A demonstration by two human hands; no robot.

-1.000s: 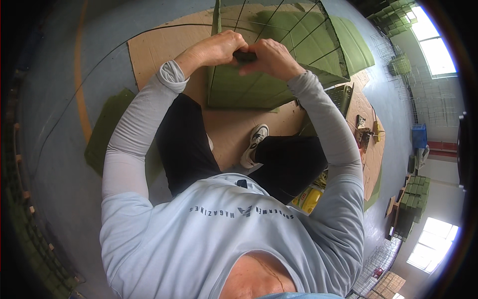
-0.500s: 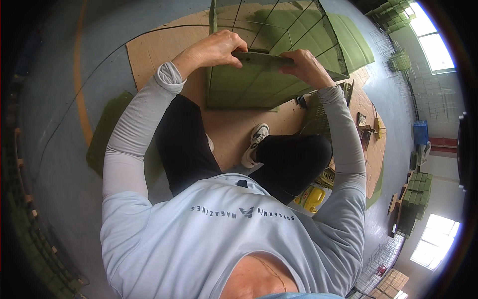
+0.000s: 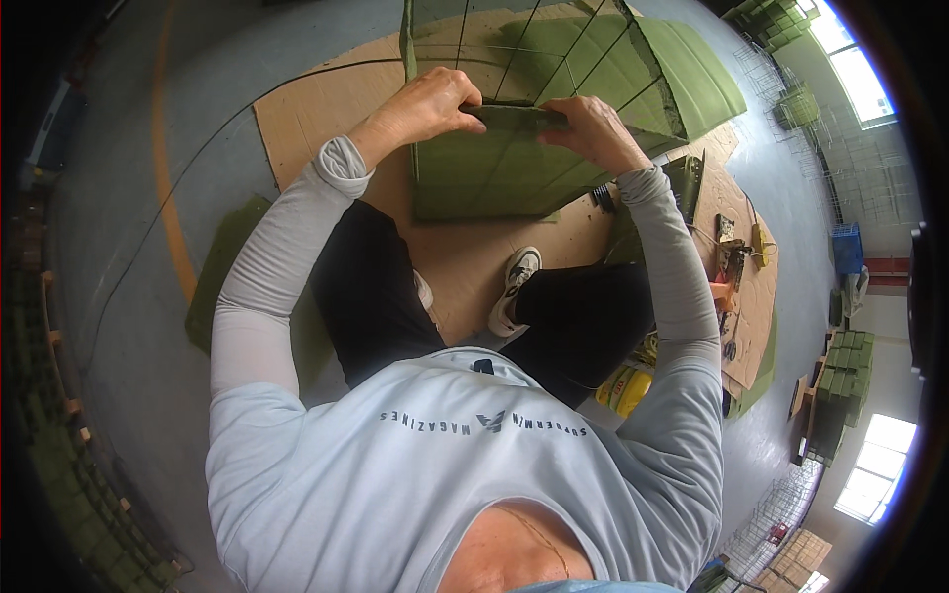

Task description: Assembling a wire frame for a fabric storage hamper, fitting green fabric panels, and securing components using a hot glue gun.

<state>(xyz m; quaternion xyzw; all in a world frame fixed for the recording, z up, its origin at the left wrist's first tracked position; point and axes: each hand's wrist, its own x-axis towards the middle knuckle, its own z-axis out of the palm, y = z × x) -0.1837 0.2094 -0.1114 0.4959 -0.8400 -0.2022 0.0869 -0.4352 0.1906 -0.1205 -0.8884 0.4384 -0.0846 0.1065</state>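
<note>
A wire-mesh cage lined with green fabric [image 3: 514, 168] stands on brown cardboard sheets [image 3: 326, 109] in front of me. My left hand [image 3: 425, 104] grips the folded green fabric along the cage's near top edge [image 3: 519, 117]. My right hand [image 3: 593, 133] pinches the same fabric strip a little to the right. Both hands press it over the top wire. I am sitting low, with my knees and a white shoe [image 3: 514, 292] below the cage.
Small tools and an orange item [image 3: 727, 262] lie on cardboard at my right, and a yellow object [image 3: 625, 387] is by my hip. Green fabric [image 3: 213, 287] lies on the grey floor at left. Stacked green crates [image 3: 840, 395] and wire frames stand at the far right.
My hands were close together holding something dark at the top edge. They have spread apart along the green fabric strip on the cage's top wire.
</note>
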